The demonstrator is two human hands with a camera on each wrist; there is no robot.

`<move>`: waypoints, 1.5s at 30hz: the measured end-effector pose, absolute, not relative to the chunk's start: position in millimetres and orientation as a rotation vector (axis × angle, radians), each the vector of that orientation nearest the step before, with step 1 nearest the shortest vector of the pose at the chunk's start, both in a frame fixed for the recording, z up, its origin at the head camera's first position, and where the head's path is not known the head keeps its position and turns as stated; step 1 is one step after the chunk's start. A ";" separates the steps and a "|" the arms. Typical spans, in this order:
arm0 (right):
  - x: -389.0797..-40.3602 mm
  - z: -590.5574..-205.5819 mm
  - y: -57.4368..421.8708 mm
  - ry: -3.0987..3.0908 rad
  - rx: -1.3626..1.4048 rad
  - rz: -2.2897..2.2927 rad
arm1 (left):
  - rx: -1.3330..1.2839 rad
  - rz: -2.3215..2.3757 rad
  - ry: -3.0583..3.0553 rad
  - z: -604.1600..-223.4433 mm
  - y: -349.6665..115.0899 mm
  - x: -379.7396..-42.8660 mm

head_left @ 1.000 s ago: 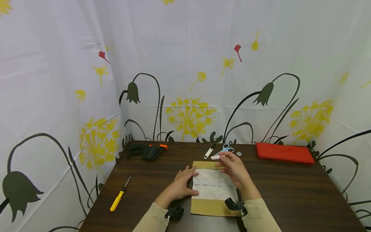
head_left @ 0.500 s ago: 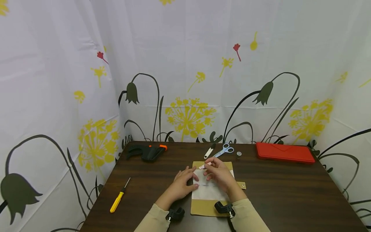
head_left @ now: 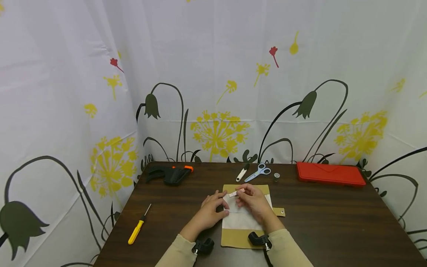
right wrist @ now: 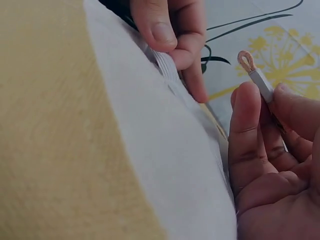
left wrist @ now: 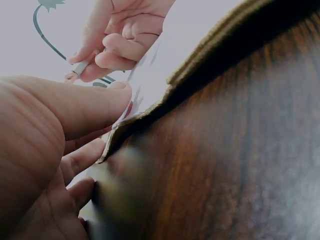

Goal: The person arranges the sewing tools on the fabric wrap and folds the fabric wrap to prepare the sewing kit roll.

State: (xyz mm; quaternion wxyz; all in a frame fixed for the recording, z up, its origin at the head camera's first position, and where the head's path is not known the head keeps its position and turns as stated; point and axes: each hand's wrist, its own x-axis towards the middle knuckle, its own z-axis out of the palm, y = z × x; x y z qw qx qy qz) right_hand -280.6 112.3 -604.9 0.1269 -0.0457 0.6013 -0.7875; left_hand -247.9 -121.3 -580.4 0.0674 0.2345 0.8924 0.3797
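A tan fabric sewing case (head_left: 235, 238) with a white lining lies unfolded on the table. My left hand (head_left: 208, 212) grips its left edge, thumb and fingers on either side in the left wrist view. Above the lining's upper part, my right hand (head_left: 257, 203) pinches a small thread skein (head_left: 236, 193) in a white band. The right wrist view shows the skein's pinkish loop (right wrist: 246, 60) pointing up. A white elastic strip (right wrist: 170, 72) crosses the lining beside my left fingertips. The far ends of some fingers are hidden.
Behind the case lie a white-handled tool with a black end (head_left: 242, 172), blue scissors (head_left: 258, 172) and a small round container (head_left: 276, 176). A red case (head_left: 330, 174) is at the back right. A black clamp (head_left: 170, 174) and a yellow screwdriver (head_left: 136, 231) lie left.
My right hand has brought the skein from near the scissors, left and closer, over the white lining. The case's snap tab shows at right again. My left hand stays at the edge.
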 end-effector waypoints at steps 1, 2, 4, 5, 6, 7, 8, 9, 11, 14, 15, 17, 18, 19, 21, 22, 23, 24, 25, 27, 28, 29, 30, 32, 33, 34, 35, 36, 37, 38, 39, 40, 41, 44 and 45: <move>-281.0 -605.3 112.5 1.771 -0.145 -2.275 | 0.701 1.145 2.690 -580.4 -121.1 -248.2; -281.1 -605.4 112.4 1.790 -0.160 -2.258 | 0.702 1.146 2.691 -580.4 -121.0 -248.6; -281.5 -605.3 111.8 1.821 -0.189 -2.232 | 0.702 1.145 2.697 -580.2 -120.9 -249.3; -281.8 -605.4 111.3 1.832 -0.201 -2.222 | 0.701 1.146 2.696 -580.1 -121.0 -249.5; -281.7 -605.3 111.0 1.845 -0.216 -2.211 | 0.701 1.147 2.696 -580.3 -121.2 -249.8; -281.6 -605.3 110.5 1.855 -0.225 -2.201 | 0.701 1.153 2.692 -580.5 -121.6 -249.8; -281.4 -605.1 109.9 1.869 -0.233 -2.188 | 0.705 1.158 2.689 -580.8 -122.1 -249.8; -281.0 -604.8 109.5 1.881 -0.244 -2.176 | 0.704 1.166 2.685 -581.0 -122.6 -249.7; -280.5 -604.7 108.6 1.909 -0.256 -2.149 | 0.706 1.178 2.676 -582.1 -123.7 -249.7; -279.2 -603.9 108.1 1.945 -0.255 -2.118 | 0.705 1.186 2.673 -584.5 -124.7 -251.0; -278.9 -603.4 107.9 1.953 -0.257 -2.109 | 0.702 1.189 2.671 -585.1 -124.9 -251.6; -279.3 -604.2 107.5 1.976 -0.258 -2.083 | 0.700 1.191 2.673 -585.5 -125.3 -252.1; -280.1 -604.5 107.4 1.980 -0.257 -2.077 | 0.701 1.193 2.676 -585.5 -125.3 -252.7; -281.1 -604.8 107.3 1.981 -0.258 -2.072 | 0.700 1.195 2.678 -584.9 -125.3 -253.2; -282.5 -605.5 106.8 1.982 -0.252 -2.068 | 0.698 1.202 2.680 -583.0 -125.1 -253.3; -283.0 -606.2 106.7 1.984 -0.249 -2.067 | 0.701 1.203 2.684 -582.6 -125.1 -253.3; -283.1 -606.3 106.7 1.987 -0.245 -2.065 | 0.695 1.201 2.683 -582.2 -125.0 -253.2; -282.6 -606.3 106.7 1.985 -0.243 -2.065 | 0.689 1.198 2.684 -582.4 -124.9 -253.2; -281.9 -606.1 106.8 1.993 -0.246 -2.059 | 0.685 1.191 2.686 -582.6 -124.8 -253.3; -280.5 -606.1 106.7 2.018 -0.259 -2.030 | 0.686 1.183 2.688 -583.4 -124.9 -252.9; -280.0 -606.1 106.4 2.026 -0.268 -2.016 | 0.685 1.181 2.688 -584.1 -125.1 -252.8; -279.4 -605.8 106.2 2.030 -0.273 -2.006 | 0.678 1.179 2.685 -584.2 -125.3 -252.6; -278.9 -605.7 106.1 2.037 -0.275 -1.996 | 0.677 1.179 2.685 -584.4 -125.5 -252.4; -278.5 -606.0 105.8 2.059 -0.262 -1.978 | 0.675 1.187 2.679 -584.7 -126.2 -252.0; -278.4 -606.0 105.6 2.075 -0.256 -1.973 | 0.673 1.190 2.675 -584.9 -126.6 -252.1; -278.5 -606.0 105.6 2.094 -0.252 -1.967 | 0.671 1.195 2.672 -584.8 -127.0 -252.1; -278.6 -605.9 105.6 2.114 -0.251 -1.963 | 0.668 1.201 2.667 -584.2 -127.3 -252.0; -279.0 -606.3 105.6 2.138 -0.254 -1.954 | 0.675 1.203 2.669 -583.9 -127.7 -252.2; -279.5 -606.5 105.5 2.161 -0.258 -1.945 | 0.675 1.205 2.667 -583.4 -128.0 -252.4; -279.9 -606.8 105.6 2.185 -0.266 -1.934 | 0.674 1.209 2.664 -583.0 -128.2 -252.6; -280.2 -607.2 105.7 2.205 -0.278 -1.923 | 0.672 1.211 2.661 -582.5 -128.3 -252.8; -280.5 -607.6 105.9 2.223 -0.291 -1.912 | 0.672 1.212 2.659 -582.3 -128.4 -252.9; -280.6 -607.9 106.2 2.249 -0.302 -1.894 | 0.670 1.211 2.656 -582.1 -128.3 -253.0; -280.9 -609.4 107.2 2.322 -0.351 -1.824 | 0.663 1.210 2.650 -582.2 -127.8 -253.2; -281.0 -609.9 107.5 2.339 -0.364 -1.804 | 0.666 1.212 2.649 -582.3 -127.6 -253.1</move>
